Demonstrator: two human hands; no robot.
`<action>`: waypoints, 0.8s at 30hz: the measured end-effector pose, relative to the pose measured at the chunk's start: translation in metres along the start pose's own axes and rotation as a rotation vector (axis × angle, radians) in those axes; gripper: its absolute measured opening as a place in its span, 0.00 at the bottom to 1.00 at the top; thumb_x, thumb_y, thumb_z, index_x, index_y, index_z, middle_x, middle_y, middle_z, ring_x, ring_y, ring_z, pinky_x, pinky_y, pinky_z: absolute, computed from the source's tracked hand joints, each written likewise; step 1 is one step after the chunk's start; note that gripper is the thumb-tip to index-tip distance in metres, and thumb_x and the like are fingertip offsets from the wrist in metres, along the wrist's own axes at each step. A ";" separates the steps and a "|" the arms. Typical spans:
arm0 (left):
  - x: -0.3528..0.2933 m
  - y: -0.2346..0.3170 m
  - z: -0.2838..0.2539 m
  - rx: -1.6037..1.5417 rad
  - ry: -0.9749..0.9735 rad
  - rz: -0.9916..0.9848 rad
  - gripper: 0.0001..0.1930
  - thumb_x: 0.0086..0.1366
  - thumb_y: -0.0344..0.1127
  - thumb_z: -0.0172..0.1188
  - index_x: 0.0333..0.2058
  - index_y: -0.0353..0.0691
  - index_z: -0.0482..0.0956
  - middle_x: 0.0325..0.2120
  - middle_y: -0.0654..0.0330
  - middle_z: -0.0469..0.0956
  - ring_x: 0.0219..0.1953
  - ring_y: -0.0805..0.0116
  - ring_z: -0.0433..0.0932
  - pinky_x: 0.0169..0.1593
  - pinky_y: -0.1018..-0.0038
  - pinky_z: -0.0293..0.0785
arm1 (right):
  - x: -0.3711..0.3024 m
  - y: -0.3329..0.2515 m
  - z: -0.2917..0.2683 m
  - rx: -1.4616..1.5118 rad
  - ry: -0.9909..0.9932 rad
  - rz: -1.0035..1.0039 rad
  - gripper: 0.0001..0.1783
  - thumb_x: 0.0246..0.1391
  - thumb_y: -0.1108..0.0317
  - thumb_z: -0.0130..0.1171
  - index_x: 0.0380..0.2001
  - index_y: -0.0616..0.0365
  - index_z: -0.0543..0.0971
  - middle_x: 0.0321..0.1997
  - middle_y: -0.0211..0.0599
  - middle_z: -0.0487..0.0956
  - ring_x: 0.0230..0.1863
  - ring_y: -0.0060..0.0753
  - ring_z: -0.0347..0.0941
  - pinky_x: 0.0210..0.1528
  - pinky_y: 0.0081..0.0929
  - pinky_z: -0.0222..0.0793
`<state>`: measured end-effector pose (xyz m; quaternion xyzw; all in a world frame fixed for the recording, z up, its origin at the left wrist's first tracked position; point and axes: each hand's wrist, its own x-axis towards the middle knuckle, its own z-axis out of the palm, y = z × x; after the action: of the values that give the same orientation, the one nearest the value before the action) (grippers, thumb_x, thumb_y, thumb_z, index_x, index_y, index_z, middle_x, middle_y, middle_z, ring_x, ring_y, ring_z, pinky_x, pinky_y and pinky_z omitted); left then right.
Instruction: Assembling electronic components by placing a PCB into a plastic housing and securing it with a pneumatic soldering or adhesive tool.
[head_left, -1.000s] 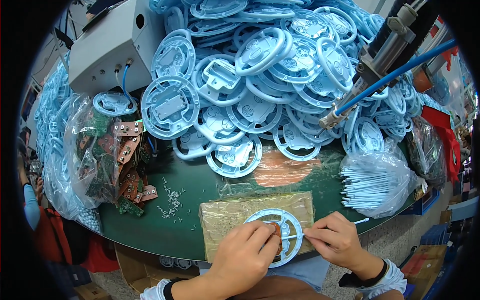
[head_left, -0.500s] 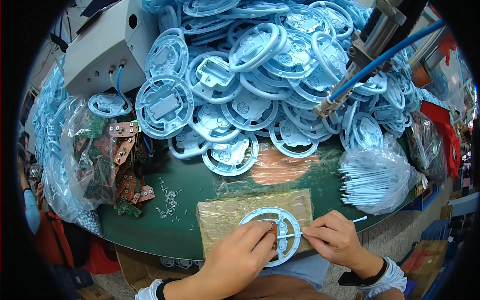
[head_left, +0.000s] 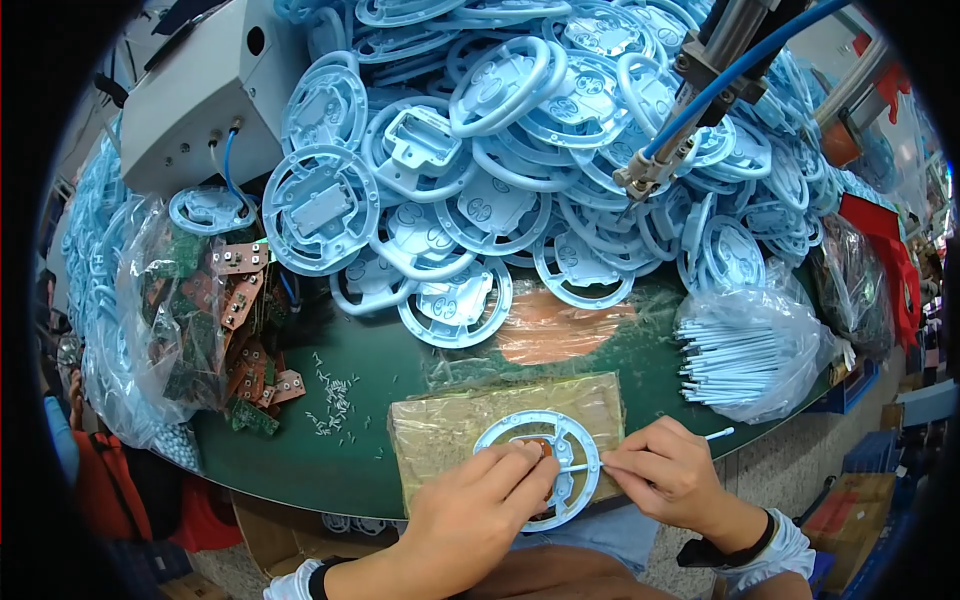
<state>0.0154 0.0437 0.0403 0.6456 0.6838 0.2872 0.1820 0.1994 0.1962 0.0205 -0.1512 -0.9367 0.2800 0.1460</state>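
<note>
A light blue toy steering wheel lies on a tape-wrapped cardboard pad near the table's front edge. Over its hub my left hand is closed, fingers pressing a small reddish-brown circuit board, mostly covered by them. My right hand pinches a thin light blue stick just outside the wheel's right rim. One end of the stick reaches inside the wheel toward the board; its rounded end sticks out to the right past my knuckles.
A big heap of steering wheels fills the table's back. Left are circuit boards in plastic, loose screws and a grey machine box. At right lies a bag of sticks; a metal tool with a blue hose hangs above.
My left fingers have shifted slightly over the circuit board, covering more of it and of the stick's inner end. The right hand keeps its pinch. The whole view has shifted a little.
</note>
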 end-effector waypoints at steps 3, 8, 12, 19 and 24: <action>-0.001 0.002 -0.001 0.061 -0.027 0.028 0.20 0.50 0.32 0.66 0.45 0.43 0.81 0.43 0.60 0.75 0.41 0.63 0.76 0.42 0.71 0.76 | 0.002 -0.002 -0.006 -0.089 -0.049 -0.047 0.13 0.40 0.74 0.68 0.34 0.55 0.83 0.33 0.31 0.77 0.34 0.37 0.73 0.37 0.33 0.71; -0.004 -0.002 0.003 0.167 -0.061 0.080 0.22 0.51 0.30 0.61 0.48 0.45 0.81 0.43 0.60 0.73 0.41 0.64 0.75 0.40 0.73 0.75 | 0.045 -0.007 -0.053 -0.075 0.171 -0.097 0.22 0.43 0.74 0.69 0.45 0.60 0.79 0.45 0.42 0.78 0.48 0.45 0.75 0.51 0.37 0.71; -0.009 -0.001 0.001 0.164 -0.023 0.122 0.22 0.50 0.29 0.59 0.48 0.44 0.81 0.45 0.56 0.73 0.45 0.62 0.75 0.42 0.73 0.76 | 0.123 -0.018 -0.114 -0.052 0.760 -0.199 0.31 0.59 0.64 0.57 0.62 0.65 0.63 0.51 0.49 0.76 0.54 0.40 0.74 0.58 0.34 0.69; -0.014 0.001 0.011 0.176 0.041 0.099 0.21 0.53 0.30 0.57 0.48 0.41 0.80 0.46 0.55 0.73 0.50 0.61 0.74 0.45 0.72 0.76 | 0.166 -0.011 -0.164 0.496 0.145 -0.291 0.40 0.62 0.51 0.54 0.68 0.60 0.52 0.51 0.44 0.76 0.54 0.40 0.75 0.60 0.40 0.70; -0.018 -0.004 0.027 0.119 0.216 0.054 0.12 0.54 0.29 0.59 0.39 0.35 0.78 0.37 0.58 0.71 0.42 0.64 0.72 0.38 0.74 0.73 | 0.138 -0.069 -0.138 1.013 -0.130 -0.200 0.28 0.62 0.65 0.52 0.62 0.48 0.54 0.30 0.37 0.72 0.30 0.31 0.74 0.42 0.36 0.75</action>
<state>0.0310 0.0305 0.0147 0.6386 0.6977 0.3189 0.0608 0.1094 0.2576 0.1958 0.0463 -0.7008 0.6916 0.1684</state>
